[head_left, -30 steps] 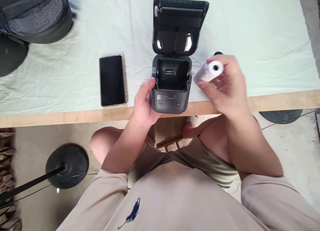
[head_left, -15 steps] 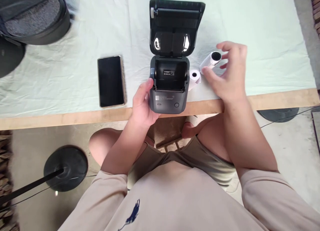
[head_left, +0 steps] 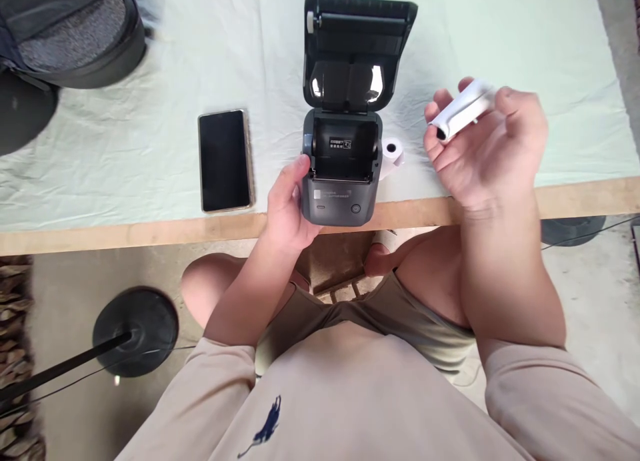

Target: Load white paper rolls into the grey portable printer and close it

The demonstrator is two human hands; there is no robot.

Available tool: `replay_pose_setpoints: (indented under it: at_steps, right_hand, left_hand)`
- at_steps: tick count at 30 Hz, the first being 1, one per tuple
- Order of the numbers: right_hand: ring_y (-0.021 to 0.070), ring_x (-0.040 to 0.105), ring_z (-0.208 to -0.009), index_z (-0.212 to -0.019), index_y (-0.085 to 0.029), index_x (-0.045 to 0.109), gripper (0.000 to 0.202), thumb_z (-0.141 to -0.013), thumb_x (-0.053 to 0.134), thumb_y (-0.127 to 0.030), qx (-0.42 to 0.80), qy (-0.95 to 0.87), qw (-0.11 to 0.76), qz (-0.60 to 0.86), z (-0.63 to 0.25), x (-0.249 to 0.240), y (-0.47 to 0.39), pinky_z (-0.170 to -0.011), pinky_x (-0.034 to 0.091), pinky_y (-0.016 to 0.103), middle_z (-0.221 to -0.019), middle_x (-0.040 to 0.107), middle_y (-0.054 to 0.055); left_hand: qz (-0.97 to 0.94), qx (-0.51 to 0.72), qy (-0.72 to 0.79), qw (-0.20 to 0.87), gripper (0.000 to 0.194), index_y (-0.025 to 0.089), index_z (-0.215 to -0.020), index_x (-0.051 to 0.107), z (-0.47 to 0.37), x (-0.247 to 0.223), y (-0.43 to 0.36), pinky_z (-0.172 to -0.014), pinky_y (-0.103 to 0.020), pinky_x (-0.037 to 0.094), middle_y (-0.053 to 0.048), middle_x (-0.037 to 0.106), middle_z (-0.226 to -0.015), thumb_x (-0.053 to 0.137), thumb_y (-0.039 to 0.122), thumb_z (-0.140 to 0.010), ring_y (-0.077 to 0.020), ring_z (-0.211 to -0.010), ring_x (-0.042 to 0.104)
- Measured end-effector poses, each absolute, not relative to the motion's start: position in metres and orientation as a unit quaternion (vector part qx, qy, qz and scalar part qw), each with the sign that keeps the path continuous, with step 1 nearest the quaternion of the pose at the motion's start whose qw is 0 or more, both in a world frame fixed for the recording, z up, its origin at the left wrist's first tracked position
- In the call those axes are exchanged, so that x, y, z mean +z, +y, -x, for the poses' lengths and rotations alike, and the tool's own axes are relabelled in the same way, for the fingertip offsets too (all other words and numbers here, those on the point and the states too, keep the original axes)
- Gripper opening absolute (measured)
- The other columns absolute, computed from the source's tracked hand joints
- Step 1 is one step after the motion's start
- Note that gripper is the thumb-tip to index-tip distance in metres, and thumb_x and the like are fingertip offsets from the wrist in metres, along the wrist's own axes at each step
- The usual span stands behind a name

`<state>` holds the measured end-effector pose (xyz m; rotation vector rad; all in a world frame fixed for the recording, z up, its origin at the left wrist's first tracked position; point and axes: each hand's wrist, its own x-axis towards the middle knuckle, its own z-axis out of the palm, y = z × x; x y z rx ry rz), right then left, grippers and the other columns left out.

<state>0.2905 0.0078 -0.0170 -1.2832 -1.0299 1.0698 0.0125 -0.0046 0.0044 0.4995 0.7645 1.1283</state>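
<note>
At the edge of the surface [head_left: 540, 41], the printer [head_left: 340, 201] has its lid raised; the left hand [head_left: 290, 211] grips its side. Held apart, the right hand [head_left: 493, 154] cradles the white roll [head_left: 463, 113]. The second roll [head_left: 393, 156] lies beside the printer. Recommended: brace the printer; pinch the white roll lightly to prevent unwinding.

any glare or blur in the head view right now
Head view: bright glare patches on the printer's open lid; the white roll in the right hand smears at its upper end; the phone screen looks dark, without strong glare.
</note>
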Motion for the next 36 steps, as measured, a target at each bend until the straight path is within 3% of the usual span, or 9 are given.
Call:
replay_pose_setpoints:
  at_steps: [4,10,13,15,18,21,27,30,36]
  right_hand:
    - [0.0284,0.074,-0.130,-0.136,-0.041,0.050,0.056,-0.082,0.063,-0.038,0.410,-0.435,0.582,0.551,-0.288,-0.015,0.008,-0.109,0.064,0.053,-0.131,0.072,0.004]
    - [0.0267,0.077,-0.115,-0.147,-0.046,0.049,0.055,-0.092,0.054,-0.037,0.179,-0.565,0.611,0.524,-0.234,0.021,-0.018,-0.093,0.069,0.049,-0.149,0.062,0.001]
    - [0.0242,0.078,-0.112,-0.148,-0.043,0.053,0.051,-0.098,0.059,-0.039,0.094,-0.673,0.559,0.476,-0.205,0.040,-0.030,-0.094,0.067,0.045,-0.154,0.058,0.000]
    - [0.0263,0.078,-0.113,-0.143,-0.039,0.057,0.046,-0.098,0.060,-0.033,0.061,-0.723,0.488,0.484,-0.193,0.048,-0.033,-0.096,0.065,0.045,-0.142,0.068,0.002]
    - [0.0330,0.078,-0.114,-0.134,-0.034,0.063,0.041,-0.094,0.062,-0.025,0.045,-0.741,0.371,0.558,-0.188,0.051,-0.031,-0.101,0.063,0.050,-0.125,0.078,0.006]
    - [0.0361,0.074,-0.122,-0.129,-0.031,0.067,0.035,-0.095,0.061,-0.022,0.068,-0.744,0.322,0.582,-0.191,0.047,-0.028,-0.108,0.058,0.054,-0.130,0.078,0.008]
    - [0.0269,0.082,-0.103,-0.100,-0.030,0.068,0.020,-0.095,0.057,-0.014,-0.034,-0.777,0.360,0.515,-0.193,0.041,-0.030,-0.095,0.057,0.047,-0.100,0.084,0.000]
    - [0.0250,0.085,-0.108,-0.098,-0.031,0.067,0.014,-0.098,0.060,-0.018,-0.016,-0.797,0.409,0.443,-0.192,0.038,-0.034,-0.096,0.058,0.046,-0.096,0.085,-0.004]
    - [0.0289,0.082,-0.116,-0.091,-0.035,0.070,0.008,-0.098,0.066,-0.033,0.012,-0.794,0.385,0.471,-0.190,0.026,-0.044,-0.099,0.056,0.052,-0.098,0.086,-0.004]
  left_hand:
    - [-0.222,0.519,0.361,0.742,0.032,0.022,-0.097,0.077,-0.013,0.004,-0.004,-0.109,-0.037,0.067,-0.004,0.084,-0.110,0.056,0.045,-0.105,-0.0304,-0.148,0.067]
    - [-0.255,0.501,0.310,0.767,0.023,0.022,-0.097,0.079,-0.015,0.002,-0.004,-0.101,-0.036,0.069,-0.002,0.085,-0.102,0.068,0.042,-0.101,-0.0296,-0.133,0.077]
    - [-0.267,0.487,0.308,0.773,0.023,0.024,-0.101,0.079,-0.015,0.001,-0.006,-0.092,-0.035,0.071,-0.004,0.086,-0.109,0.077,0.045,-0.094,-0.0311,-0.127,0.080]
    - [-0.265,0.476,0.317,0.776,0.026,0.025,-0.105,0.078,-0.015,0.001,-0.006,-0.093,-0.036,0.071,-0.005,0.086,-0.111,0.079,0.048,-0.093,-0.0323,-0.130,0.079]
    - [-0.263,0.465,0.326,0.780,0.029,0.025,-0.107,0.075,-0.014,0.000,-0.007,-0.096,-0.039,0.071,-0.006,0.085,-0.109,0.082,0.048,-0.090,-0.0339,-0.132,0.078]
    - [-0.266,0.469,0.314,0.781,0.030,0.025,-0.107,0.074,-0.014,-0.001,-0.006,-0.097,-0.039,0.071,-0.005,0.085,-0.111,0.084,0.045,-0.088,-0.0345,-0.131,0.078]
    - [-0.250,0.457,0.340,0.783,0.032,0.025,-0.106,0.072,-0.015,0.002,-0.005,-0.097,-0.041,0.071,-0.007,0.084,-0.106,0.082,0.052,-0.090,-0.0358,-0.135,0.076]
    - [-0.251,0.460,0.351,0.776,0.031,0.026,-0.097,0.070,-0.014,0.002,-0.004,-0.098,-0.040,0.070,-0.007,0.084,-0.103,0.077,0.056,-0.093,-0.0349,-0.137,0.074]
    - [-0.312,0.467,0.306,0.769,0.032,0.028,-0.103,0.071,-0.009,-0.001,-0.005,-0.095,-0.039,0.070,-0.001,0.084,-0.099,0.088,0.035,-0.077,-0.0342,-0.126,0.079]
